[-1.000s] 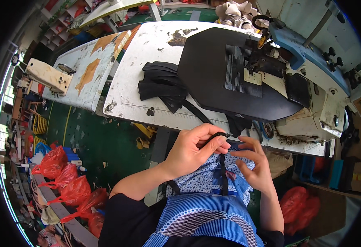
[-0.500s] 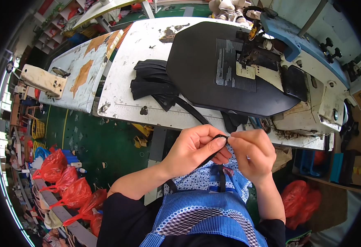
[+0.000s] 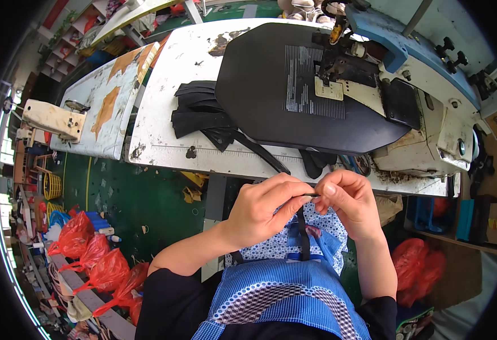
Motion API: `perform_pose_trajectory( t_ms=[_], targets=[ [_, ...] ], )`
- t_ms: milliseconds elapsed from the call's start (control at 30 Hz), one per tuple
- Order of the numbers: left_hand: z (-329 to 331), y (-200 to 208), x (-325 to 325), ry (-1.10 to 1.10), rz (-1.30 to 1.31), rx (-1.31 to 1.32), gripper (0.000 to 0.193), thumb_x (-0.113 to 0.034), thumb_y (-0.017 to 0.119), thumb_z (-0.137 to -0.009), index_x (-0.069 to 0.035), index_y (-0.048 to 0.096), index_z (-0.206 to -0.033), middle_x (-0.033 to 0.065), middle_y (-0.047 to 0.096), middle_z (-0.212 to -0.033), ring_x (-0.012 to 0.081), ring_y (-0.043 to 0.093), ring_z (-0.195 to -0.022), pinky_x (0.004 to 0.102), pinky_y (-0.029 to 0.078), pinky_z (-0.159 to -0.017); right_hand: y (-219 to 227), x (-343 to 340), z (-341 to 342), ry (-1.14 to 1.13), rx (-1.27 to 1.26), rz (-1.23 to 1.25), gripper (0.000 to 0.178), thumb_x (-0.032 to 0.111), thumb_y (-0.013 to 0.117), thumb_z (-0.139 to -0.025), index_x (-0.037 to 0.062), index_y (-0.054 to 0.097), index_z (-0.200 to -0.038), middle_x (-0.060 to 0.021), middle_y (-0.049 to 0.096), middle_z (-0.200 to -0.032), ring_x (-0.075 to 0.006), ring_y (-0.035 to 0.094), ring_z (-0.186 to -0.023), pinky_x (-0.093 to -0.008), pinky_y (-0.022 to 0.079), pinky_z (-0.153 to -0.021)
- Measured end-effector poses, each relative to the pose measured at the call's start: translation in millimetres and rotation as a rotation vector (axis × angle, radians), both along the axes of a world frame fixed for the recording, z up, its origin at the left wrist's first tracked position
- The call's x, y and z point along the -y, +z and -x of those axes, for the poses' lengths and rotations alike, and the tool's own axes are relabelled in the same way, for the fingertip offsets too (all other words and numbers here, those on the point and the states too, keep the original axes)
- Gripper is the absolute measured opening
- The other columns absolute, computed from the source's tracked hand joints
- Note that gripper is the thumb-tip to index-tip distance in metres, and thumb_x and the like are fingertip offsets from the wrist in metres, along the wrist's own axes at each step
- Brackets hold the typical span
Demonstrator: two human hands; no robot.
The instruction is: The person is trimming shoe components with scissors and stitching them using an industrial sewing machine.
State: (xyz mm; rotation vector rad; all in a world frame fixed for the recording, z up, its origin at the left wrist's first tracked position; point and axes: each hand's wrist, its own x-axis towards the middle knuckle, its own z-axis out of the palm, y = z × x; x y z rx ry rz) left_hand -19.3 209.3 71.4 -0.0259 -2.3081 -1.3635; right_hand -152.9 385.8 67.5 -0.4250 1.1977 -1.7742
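Observation:
In front of my apron, close to the table's near edge, my two hands meet around a thin black strip (image 3: 311, 195). My left hand (image 3: 268, 205) pinches it between thumb and fingers, and a short dark end pokes out toward the right. Curled around that end is my right hand (image 3: 350, 198), its thumb bent in against the fingers; most of the strip is hidden by the hands. Below them a black band (image 3: 303, 238) hangs over the blue patterned apron (image 3: 271, 289); whether it belongs to the same strip I cannot tell.
A pile of black fabric pieces (image 3: 200, 113) lies on the worn white table (image 3: 163, 116), partly under a black plate (image 3: 254, 79). A sewing machine (image 3: 424, 124) stands at the right. Scissors (image 3: 363, 164) lie near the front edge. Red plastic bags (image 3: 104, 269) sit at lower left.
My right hand has rolled so that its thumb and curled fingers show more. My left hand has turned over the strip, covering more of it. The view has shifted slightly.

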Motion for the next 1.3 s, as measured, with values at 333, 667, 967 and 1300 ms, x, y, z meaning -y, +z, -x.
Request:
perform_pose_trajectory(
  t_ms=[333,667,967,1300],
  targets=[
    [-4.1,-3.3,-11.9,-0.083,-0.666,0.266,0.014,-0.006,0.067,-0.104,0.006,0.068,-0.112,0.0135,0.076,-0.096,0.0187,0.078,-0.086,0.0299,0.064,-0.077,8.8,6.4,-15.3,-0.134,-1.203,-0.133,0.017,-0.008,0.073,-0.089,-0.0024,0.059,-0.098,-0.0107,0.061,-0.087,-0.0207,0.061,-0.070,-0.0331,0.050,-0.064],
    [-4.5,-17.8,-6.7,-0.099,-0.875,0.295,0.018,-0.009,0.065,-0.107,0.005,0.067,-0.118,0.0134,0.076,-0.097,0.0199,0.078,-0.087,0.0313,0.065,-0.080,-14.1,-2.2,-5.7,0.005,-0.183,-0.053,0.026,0.022,0.062,-0.110,-0.0019,0.070,-0.114,-0.0030,0.072,-0.093,-0.0079,0.064,-0.083,-0.0253,0.054,-0.078],
    [-8.2,-18.0,-9.0,-0.055,-0.567,0.263,0.020,-0.009,0.066,-0.106,0.006,0.067,-0.120,0.0127,0.077,-0.100,0.0192,0.078,-0.094,0.0303,0.064,-0.084,-7.4,3.6,-14.6,-0.063,-0.586,-0.110,0.010,0.002,0.071,-0.099,-0.0032,0.067,-0.106,-0.0076,0.069,-0.093,-0.0141,0.065,-0.079,-0.0283,0.054,-0.071],
    [-19.2,-33.8,-13.2,-0.016,-0.817,0.216,0.019,-0.007,0.066,-0.105,0.005,0.065,-0.120,0.0101,0.076,-0.102,0.0146,0.076,-0.092,0.0278,0.062,-0.084,-28.6,4.3,-29.1,-0.089,-0.212,0.016,0.017,0.011,0.064,-0.108,-0.0024,0.066,-0.119,-0.0038,0.070,-0.102,-0.0089,0.067,-0.096,-0.0249,0.055,-0.083]
  ],
)
